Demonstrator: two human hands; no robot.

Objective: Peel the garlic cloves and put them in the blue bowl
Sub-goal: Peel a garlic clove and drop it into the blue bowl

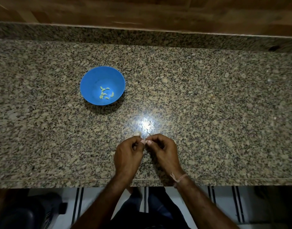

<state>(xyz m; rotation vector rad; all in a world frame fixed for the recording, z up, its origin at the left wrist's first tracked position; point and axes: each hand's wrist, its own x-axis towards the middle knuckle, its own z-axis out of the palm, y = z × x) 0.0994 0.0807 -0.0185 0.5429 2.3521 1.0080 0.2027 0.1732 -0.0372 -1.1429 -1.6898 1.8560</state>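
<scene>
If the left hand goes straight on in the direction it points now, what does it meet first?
Probably the pale garlic piece just beyond the curled fingers of the left hand; depth is unclear. Past it only counter shows. The blue bowl sits off to the left, outside that line.

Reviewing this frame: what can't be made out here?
Head view only.
Garlic clove pinched between left hand and right hand: fingers cover it; peeled state unclear.
Peeled cloves in blue bowl: too small to count.
Pale scraps on counter past left hand: glare, tiny; skin or clove unclear.
</scene>
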